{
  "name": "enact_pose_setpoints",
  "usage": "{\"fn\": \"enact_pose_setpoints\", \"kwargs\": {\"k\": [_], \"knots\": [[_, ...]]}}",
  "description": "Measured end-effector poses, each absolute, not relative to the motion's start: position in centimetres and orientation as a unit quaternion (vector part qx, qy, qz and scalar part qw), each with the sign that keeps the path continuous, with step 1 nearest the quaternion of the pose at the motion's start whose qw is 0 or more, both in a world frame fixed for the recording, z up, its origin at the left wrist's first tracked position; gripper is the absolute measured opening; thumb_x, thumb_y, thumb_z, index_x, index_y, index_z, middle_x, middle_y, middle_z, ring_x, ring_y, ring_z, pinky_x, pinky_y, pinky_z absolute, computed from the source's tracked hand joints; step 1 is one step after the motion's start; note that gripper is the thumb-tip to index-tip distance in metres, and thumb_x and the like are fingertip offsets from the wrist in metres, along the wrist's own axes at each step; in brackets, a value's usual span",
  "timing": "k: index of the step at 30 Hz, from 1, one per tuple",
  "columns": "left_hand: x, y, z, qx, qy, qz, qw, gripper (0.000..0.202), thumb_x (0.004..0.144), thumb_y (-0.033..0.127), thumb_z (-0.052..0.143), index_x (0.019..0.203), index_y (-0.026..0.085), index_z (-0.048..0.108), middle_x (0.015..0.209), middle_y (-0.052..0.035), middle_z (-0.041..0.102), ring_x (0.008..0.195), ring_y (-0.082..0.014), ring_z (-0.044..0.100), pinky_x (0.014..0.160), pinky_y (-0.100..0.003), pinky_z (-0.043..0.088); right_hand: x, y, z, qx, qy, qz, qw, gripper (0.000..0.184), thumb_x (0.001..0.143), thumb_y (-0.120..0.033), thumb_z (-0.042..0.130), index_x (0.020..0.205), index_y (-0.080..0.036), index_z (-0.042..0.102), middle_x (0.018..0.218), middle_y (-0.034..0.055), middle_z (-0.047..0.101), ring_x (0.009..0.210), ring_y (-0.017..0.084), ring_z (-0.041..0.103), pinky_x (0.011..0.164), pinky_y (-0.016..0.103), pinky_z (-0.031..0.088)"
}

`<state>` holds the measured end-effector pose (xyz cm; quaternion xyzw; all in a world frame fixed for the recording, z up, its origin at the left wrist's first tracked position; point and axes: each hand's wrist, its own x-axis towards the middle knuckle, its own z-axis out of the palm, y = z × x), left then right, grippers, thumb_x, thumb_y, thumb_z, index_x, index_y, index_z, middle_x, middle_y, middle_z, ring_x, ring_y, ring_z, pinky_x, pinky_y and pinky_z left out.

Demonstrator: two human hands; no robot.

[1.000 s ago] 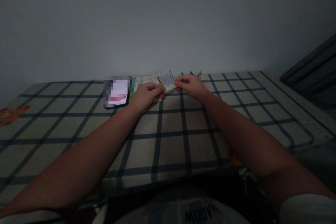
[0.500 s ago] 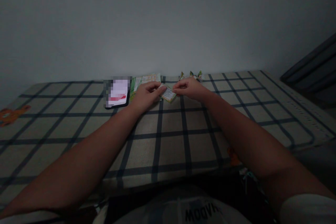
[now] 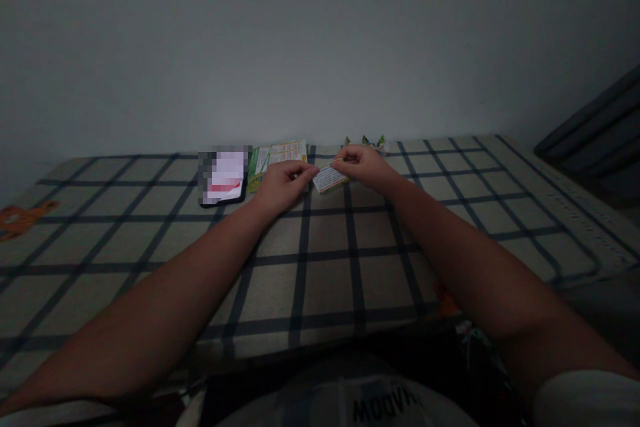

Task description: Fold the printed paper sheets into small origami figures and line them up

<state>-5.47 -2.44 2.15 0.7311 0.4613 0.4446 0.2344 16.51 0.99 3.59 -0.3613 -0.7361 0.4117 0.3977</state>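
Your right hand (image 3: 367,165) and left hand (image 3: 281,183) both pinch one small printed card (image 3: 330,178), fingertips closed on opposite ends, just above the checked bedsheet (image 3: 325,260) near the frame's centre. With so little of each edge held, the card could slip or crease if you pull unevenly. Just left lies a green printed leaflet (image 3: 277,153), then a phone (image 3: 224,177); crumpled wrappers (image 3: 373,141) sit behind your right hand.

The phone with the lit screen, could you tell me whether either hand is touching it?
No, the phone lies apart on the checked cloth, while left hand and right hand hold a small printed packet.
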Motion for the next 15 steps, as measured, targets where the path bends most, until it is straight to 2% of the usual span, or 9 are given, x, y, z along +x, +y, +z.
{"fn": "enact_pose_setpoints", "kwargs": {"k": [7,13,15], "knots": [[-5.62,-2.07,2.47,0.744,0.462,0.449,0.177,0.031,0.089,0.045,0.062,0.084,0.018,0.075,0.081,-0.0039,0.074,0.076,-0.0175,0.064,0.071,-0.028,0.049,16.53,1.56,3.04,-0.338,-0.687,0.468,0.441,0.033,0.071,-0.047,0.079,0.079,-0.016,0.069,0.079,0.0027,0.069,0.076,0.014,0.06,0.072,0.028,0.048],[-5.43,-2.62,2.68,0.69,0.45,0.471,0.316,0.04,0.083,0.056,0.067,0.09,0.018,0.076,0.066,-0.0012,0.066,0.055,-0.0124,0.052,0.054,-0.025,0.04,16.41,1.35,3.05,-0.322,-0.662,0.483,0.474,0.035,0.07,-0.048,0.082,0.079,-0.017,0.067,0.08,0.0018,0.069,0.077,0.013,0.062,0.075,0.029,0.051],[-5.48,-2.72,2.71,0.693,0.447,0.458,0.33,0.039,0.082,0.056,0.069,0.085,0.018,0.076,0.062,0.0001,0.063,0.053,-0.0118,0.05,0.052,-0.025,0.038,16.43,1.24,3.18,-0.329,-0.658,0.473,0.485,0.035,0.071,-0.048,0.081,0.079,-0.017,0.067,0.081,0.002,0.069,0.077,0.013,0.062,0.076,0.029,0.052]]}}
